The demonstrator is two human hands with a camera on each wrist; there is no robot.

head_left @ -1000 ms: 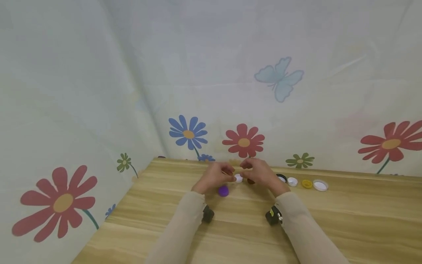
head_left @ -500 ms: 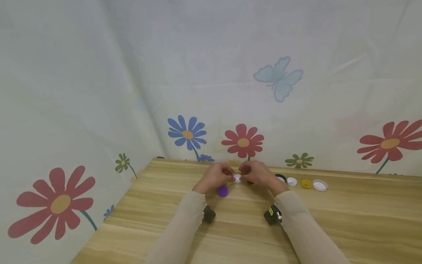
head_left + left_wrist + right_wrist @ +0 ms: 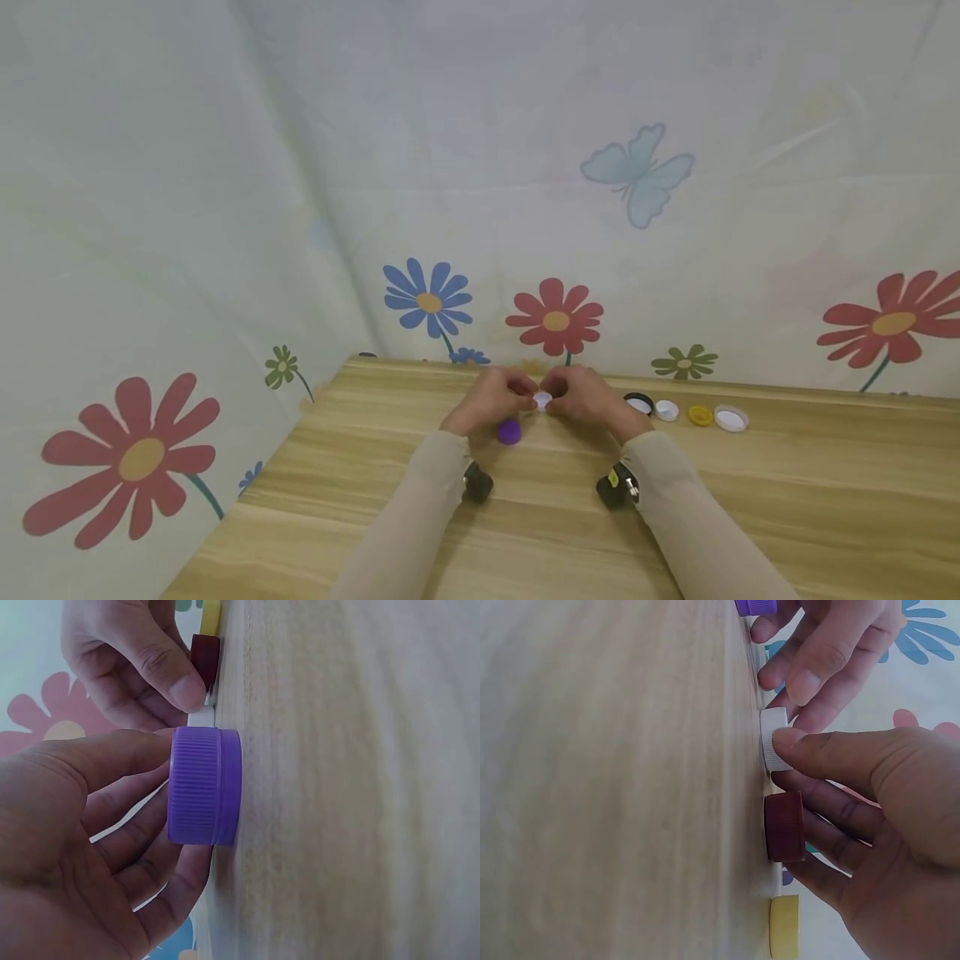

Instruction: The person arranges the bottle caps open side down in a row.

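Note:
A small white bottle cap (image 3: 542,402) with a ribbed side stands near the back of the table, between the two hands. My right hand (image 3: 585,398) holds it, thumb on the near side and fingers behind, as the right wrist view shows. From the other side my left hand (image 3: 491,400) curls its fingers to the same cap, thumb tip right at its edge. A purple ribbed bottle cap (image 3: 199,786) stands just in front of the left hand and hides its fingertips in the left wrist view. Beside the right fingers sits a dark red bottle cap (image 3: 784,826).
To the right, in a row, lie a black-rimmed cap (image 3: 639,404), a white cap (image 3: 667,410), a yellow cap (image 3: 701,415) and a wide white lid (image 3: 731,419). A flower-printed curtain (image 3: 480,208) hangs behind the wooden table (image 3: 540,533).
Both hands have come closer together. The right fingers, apart from the white bottle cap a second ago, have closed in on it. The other caps stay in place.

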